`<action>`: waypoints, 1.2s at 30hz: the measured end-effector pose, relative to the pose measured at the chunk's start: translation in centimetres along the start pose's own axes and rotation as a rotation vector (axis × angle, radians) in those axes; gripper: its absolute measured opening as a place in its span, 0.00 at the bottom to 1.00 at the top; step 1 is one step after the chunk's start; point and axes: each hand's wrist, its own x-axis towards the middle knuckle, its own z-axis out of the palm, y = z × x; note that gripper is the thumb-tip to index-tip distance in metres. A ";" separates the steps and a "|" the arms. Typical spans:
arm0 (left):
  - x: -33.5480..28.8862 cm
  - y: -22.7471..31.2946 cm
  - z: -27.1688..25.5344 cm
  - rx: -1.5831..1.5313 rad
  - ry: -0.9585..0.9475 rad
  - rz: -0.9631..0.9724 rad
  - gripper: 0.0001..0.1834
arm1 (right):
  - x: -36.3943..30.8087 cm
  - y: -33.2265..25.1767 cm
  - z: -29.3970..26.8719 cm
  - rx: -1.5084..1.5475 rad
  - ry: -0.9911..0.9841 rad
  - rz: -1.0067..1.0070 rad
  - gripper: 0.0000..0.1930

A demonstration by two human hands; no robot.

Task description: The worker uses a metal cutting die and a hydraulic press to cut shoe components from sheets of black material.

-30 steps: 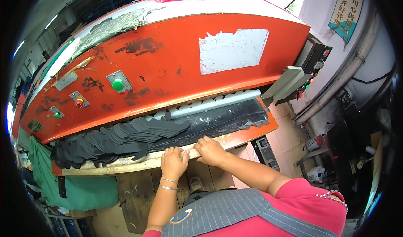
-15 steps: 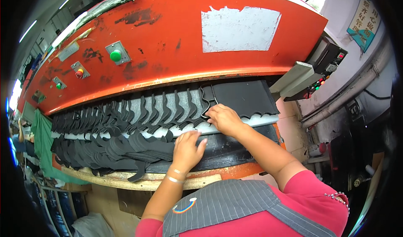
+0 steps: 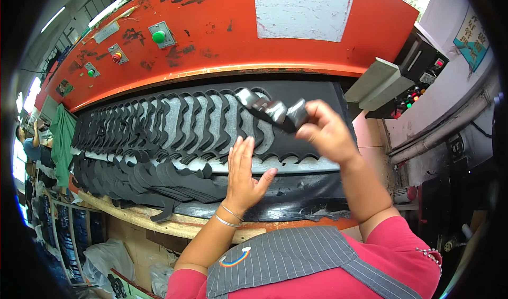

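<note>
My right hand [image 3: 330,135] grips one end of a wavy metal cutting die [image 3: 276,110], raised and tilted above the black foam-like sheet [image 3: 317,92]. The die is smeared by motion. My left hand [image 3: 243,180] is open, fingers stretched out, its fingertips at the near part of the cut sheet. Beyond those fingertips, wavy cut-outs show grey underneath, between thin black strips [image 3: 209,116] left standing. Left of my left hand, a pile of curved black cut pieces [image 3: 153,182] lies along the front of the bed.
Behind the sheet rises a large orange press [image 3: 222,39] with a green button [image 3: 159,36] and a red one [image 3: 117,57]. A dark control box [image 3: 423,69] juts out at the right. Wooden edging [image 3: 143,224] runs along the front. Another person [image 3: 33,143] is at far left.
My right hand has lifted the cutting die off the sheet and moved right with it, leaving a wavy cut-out. My left hand has shifted slightly right, fingers now stretched forward. The view has tilted.
</note>
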 end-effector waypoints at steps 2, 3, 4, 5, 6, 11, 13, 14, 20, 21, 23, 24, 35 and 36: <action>0.5 2.6 -0.2 -0.256 0.137 0.079 0.49 | -3.6 0.4 1.8 -0.169 -0.068 -0.089 0.07; 0.6 3.7 0.6 -0.316 0.279 0.066 0.49 | -4.7 0.9 2.7 -0.277 -0.115 -0.161 0.07; 0.2 3.8 0.7 -0.304 0.283 0.064 0.46 | -6.0 1.5 3.8 0.031 -0.084 -0.009 0.07; -0.4 3.9 0.9 -0.292 0.286 0.061 0.44 | -7.0 1.7 4.5 0.339 -0.053 0.144 0.06; -1.3 4.3 0.8 -0.222 0.291 0.064 0.40 | -7.4 1.4 5.0 0.331 -0.044 0.182 0.06; -3.3 4.4 -0.1 -0.782 0.359 -0.106 0.23 | -9.6 0.9 6.6 0.634 -0.111 0.300 0.08; -3.3 3.1 -1.2 -1.342 0.531 -0.313 0.22 | -9.5 -0.2 5.7 0.576 -0.037 0.299 0.07; -3.5 1.7 -2.2 -1.511 0.642 -0.426 0.22 | -9.5 0.2 4.3 0.696 -0.037 0.262 0.08; -7.9 -10.5 -8.1 -1.160 1.078 -0.841 0.19 | -8.1 -3.2 0.0 0.338 -0.190 0.013 0.10; -9.0 -11.7 -9.0 -1.046 0.917 -0.867 0.17 | -6.8 -3.2 0.0 0.142 -0.223 0.041 0.10; -7.9 -10.2 -10.0 -0.690 0.718 -0.833 0.25 | -3.1 -2.5 0.0 -0.601 -0.394 -0.099 0.09; -7.5 -9.8 -10.3 -0.111 0.668 -0.733 0.32 | -1.8 -0.4 -0.2 -0.769 -0.411 -0.181 0.08; 1.6 -3.2 2.0 0.075 -0.088 -0.048 0.19 | -0.7 9.0 -2.1 -1.113 -0.261 -0.300 0.29; 1.8 -3.4 3.6 0.080 -0.101 -0.039 0.18 | -0.6 9.3 -2.2 -1.134 -0.142 -0.199 0.36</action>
